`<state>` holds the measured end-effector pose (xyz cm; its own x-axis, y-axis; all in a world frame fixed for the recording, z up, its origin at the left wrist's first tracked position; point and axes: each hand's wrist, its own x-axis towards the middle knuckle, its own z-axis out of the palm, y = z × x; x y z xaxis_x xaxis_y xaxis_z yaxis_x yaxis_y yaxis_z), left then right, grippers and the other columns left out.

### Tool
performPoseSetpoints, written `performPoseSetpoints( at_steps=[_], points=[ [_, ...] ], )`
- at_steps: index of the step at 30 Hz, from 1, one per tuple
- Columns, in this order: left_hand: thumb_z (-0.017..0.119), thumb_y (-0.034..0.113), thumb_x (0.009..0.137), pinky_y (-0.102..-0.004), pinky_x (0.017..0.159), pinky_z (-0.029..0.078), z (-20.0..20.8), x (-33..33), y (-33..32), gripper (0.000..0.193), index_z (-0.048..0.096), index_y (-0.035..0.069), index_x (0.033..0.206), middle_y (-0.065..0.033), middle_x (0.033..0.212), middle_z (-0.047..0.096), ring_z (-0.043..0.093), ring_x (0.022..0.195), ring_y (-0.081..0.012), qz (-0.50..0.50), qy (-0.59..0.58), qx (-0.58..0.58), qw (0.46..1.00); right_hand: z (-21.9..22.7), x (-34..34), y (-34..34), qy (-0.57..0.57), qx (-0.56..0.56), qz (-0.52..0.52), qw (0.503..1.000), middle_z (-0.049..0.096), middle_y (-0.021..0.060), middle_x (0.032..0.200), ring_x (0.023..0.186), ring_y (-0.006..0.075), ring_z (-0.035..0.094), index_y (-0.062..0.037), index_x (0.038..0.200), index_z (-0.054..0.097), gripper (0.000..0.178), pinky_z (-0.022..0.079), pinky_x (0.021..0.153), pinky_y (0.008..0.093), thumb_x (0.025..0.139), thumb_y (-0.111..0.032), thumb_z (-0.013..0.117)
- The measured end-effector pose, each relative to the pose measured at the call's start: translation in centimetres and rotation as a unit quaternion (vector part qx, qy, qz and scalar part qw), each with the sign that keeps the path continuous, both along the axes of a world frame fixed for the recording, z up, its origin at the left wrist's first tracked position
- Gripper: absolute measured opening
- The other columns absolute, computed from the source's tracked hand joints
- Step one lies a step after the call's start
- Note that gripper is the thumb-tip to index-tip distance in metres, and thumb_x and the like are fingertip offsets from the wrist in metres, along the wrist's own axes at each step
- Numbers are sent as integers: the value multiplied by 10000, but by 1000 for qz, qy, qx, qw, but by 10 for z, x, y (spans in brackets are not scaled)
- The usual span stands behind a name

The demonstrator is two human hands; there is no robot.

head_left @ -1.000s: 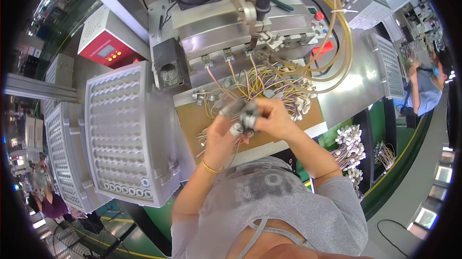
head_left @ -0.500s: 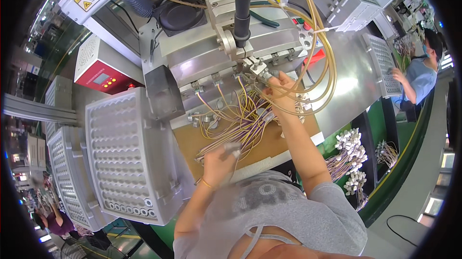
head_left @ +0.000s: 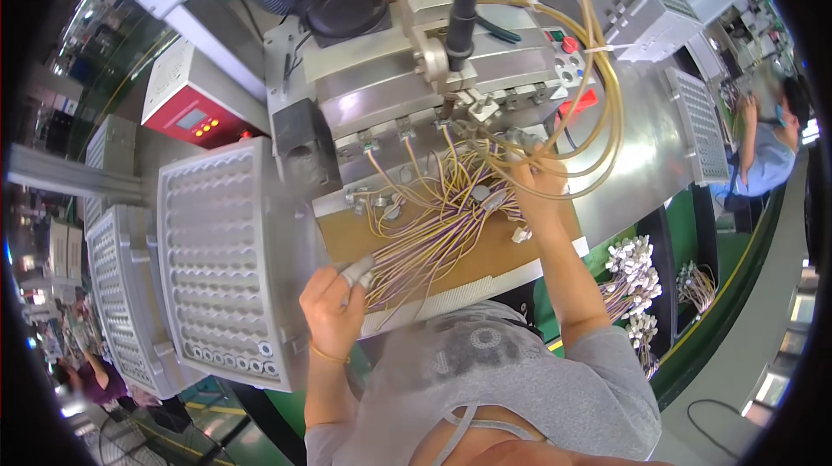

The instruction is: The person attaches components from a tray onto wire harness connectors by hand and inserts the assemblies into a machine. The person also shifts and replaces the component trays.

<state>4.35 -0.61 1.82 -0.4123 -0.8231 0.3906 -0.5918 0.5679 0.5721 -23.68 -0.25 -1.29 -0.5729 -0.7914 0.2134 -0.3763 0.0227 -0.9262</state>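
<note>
A fan of yellow, white and purple wires [head_left: 433, 236] lies across a brown board [head_left: 511, 262] in front of the metal machine [head_left: 373, 89]. My left hand [head_left: 331, 306] is at the wires' near left ends, fingers curled together, with pale covers on the fingertips; what they pinch is hidden. My right hand [head_left: 539, 173] is beside the wires' far right end, below the small metal clamp [head_left: 481, 109]. Its covered fingertips are pressed together, and whatever is between them cannot be made out. Several wires run up into small metal holders [head_left: 407, 126] along the machine's front.
Looped amber tubes [head_left: 607, 119] hang over my right hand. A black block [head_left: 305, 145] and a grey tray of round parts [head_left: 221, 267] stand left, near a red-and-white box [head_left: 195, 98]. White-connector wire bundles [head_left: 633, 271] lie right. A co-worker [head_left: 767, 150] sits at far right.
My left hand has moved left and slightly nearer, along the wires to their ends. My right hand has drawn away from the metal clamp, to the right and nearer. The whole view has shifted slightly.
</note>
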Motion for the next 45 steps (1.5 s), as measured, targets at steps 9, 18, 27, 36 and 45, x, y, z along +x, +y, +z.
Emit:
performPoseSetpoints(
  at_steps=[9,18,27,36,45],
  points=[
    [621,-7,561,-337,589,439,14,30,11,268,611,-3,829,-124,729,581,543,660,-280,26,-7,-83,996,4,62,35,51,25,441,896,603,111,812,684,156,567,8,909,608,241,424,563,251,698,-108,628],
    [614,101,693,-344,762,409,-9,176,72,216,631,34,897,-125,916,595,525,861,-288,329,-310,-50,890,16,57,24,-43,1,511,858,504,92,832,743,188,472,60,963,556,393,371,628,301,736,-260,590],
    [659,102,588,-382,703,407,14,154,61,192,628,45,768,-93,663,560,512,679,-285,342,-194,21,919,13,69,22,-52,55,429,900,575,29,674,566,58,514,38,891,583,151,391,474,192,755,-23,563],
    [544,33,797,-236,562,471,15,63,36,255,556,1,1050,-52,859,598,579,679,-128,261,377,297,838,12,67,23,-75,62,392,915,549,2,613,538,32,483,22,798,583,71,387,464,187,746,-26,584],
    [574,-60,752,-212,563,481,-16,-33,18,376,502,-22,1118,-97,980,582,569,743,-121,-40,476,446,757,22,72,28,-185,46,356,915,538,-31,641,553,9,453,5,801,588,67,364,460,176,749,-36,594]
  ],
)
